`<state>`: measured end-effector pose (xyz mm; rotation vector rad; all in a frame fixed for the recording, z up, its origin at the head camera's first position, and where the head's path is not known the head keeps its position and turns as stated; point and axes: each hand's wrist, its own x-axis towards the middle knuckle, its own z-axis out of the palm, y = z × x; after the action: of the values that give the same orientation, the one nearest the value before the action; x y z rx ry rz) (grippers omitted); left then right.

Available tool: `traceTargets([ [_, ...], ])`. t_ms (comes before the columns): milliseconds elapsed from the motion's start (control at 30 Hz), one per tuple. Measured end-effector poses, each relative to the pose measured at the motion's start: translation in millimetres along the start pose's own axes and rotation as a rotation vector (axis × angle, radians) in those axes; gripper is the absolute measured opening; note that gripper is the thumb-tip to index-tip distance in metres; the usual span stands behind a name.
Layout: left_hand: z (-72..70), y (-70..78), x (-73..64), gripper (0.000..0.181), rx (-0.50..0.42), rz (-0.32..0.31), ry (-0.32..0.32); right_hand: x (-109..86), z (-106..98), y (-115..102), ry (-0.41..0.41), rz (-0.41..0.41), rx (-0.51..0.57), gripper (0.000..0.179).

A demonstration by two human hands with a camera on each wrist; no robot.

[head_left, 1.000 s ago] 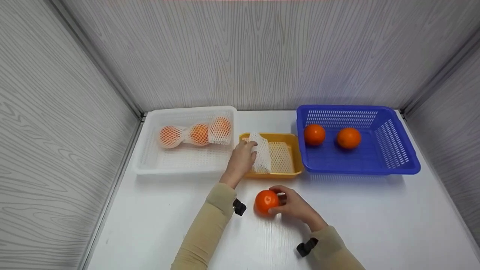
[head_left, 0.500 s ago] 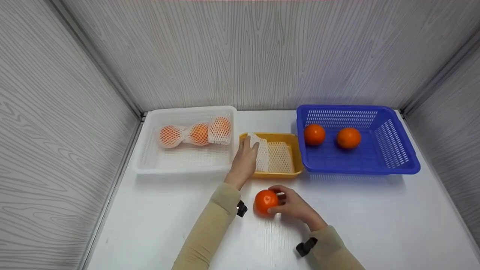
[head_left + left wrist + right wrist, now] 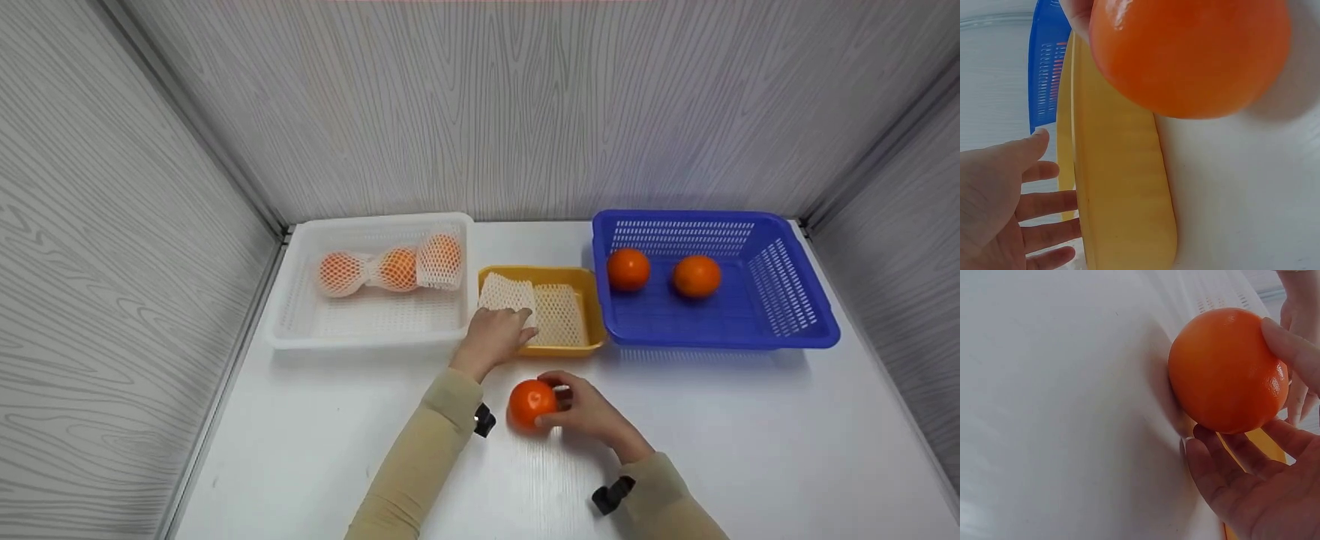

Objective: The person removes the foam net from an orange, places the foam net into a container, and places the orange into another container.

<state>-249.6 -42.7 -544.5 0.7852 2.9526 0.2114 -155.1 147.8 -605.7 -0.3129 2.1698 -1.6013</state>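
My left hand (image 3: 495,337) reaches over the front left of a yellow tray (image 3: 555,351). Under its fingertips lies a white foam net sleeve (image 3: 506,291), and a second foam net sleeve (image 3: 559,311) lies to the right. In the left wrist view the left fingers (image 3: 1047,205) extend loosely over the tray's rim, pinching nothing. An orange (image 3: 533,403) sits on the white table in front of the tray. My right hand (image 3: 589,409) grips it from the right, its thumb and fingers curved round the fruit, as the right wrist view also shows.
A white basket (image 3: 360,341) at the left holds several net-covered oranges (image 3: 397,268). To the right stands a blue basket (image 3: 735,322) with two bare oranges (image 3: 628,270). Grey wood-grain panels (image 3: 525,112) enclose the table at the back and sides.
My left hand has drawn back toward the tray's front edge. The foam net sleeve, raised under its fingers before, now lies flatter at the tray's left. The right hand and its orange stay put.
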Motion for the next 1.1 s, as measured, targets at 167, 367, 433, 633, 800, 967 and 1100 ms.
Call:
traceTargets([
  [167,0.9,0.0,-0.9,0.045,0.017,-0.015,-0.031,-1.4,-1,1,0.032,-0.004,-0.017,0.066],
  [367,3.3,-2.0,-1.8,0.045,0.015,-0.027,-0.021,-5.0,-9,-7,0.053,-0.019,0.01,0.065],
  [433,4.0,-3.2,-1.8,0.043,-0.005,-0.023,0.001,-6.7,-13,-12,0.059,-0.028,0.027,0.065],
  [633,5.2,-5.2,-5.0,0.035,-0.097,0.007,0.103,-13.4,-28,-31,0.105,-0.047,0.03,0.066],
  [800,4.0,-4.6,-10.1,0.031,-0.191,0.012,0.163,-19.3,-45,-44,0.144,-0.056,0.04,0.067],
  [967,3.0,-1.1,-15.0,0.031,-0.271,0.009,0.209,-26.0,-64,-53,0.178,-0.081,0.06,0.065],
  [1100,4.1,4.6,-18.4,0.034,-0.32,0.017,0.241,-31.3,-80,-57,0.222,-0.096,0.075,0.065],
])
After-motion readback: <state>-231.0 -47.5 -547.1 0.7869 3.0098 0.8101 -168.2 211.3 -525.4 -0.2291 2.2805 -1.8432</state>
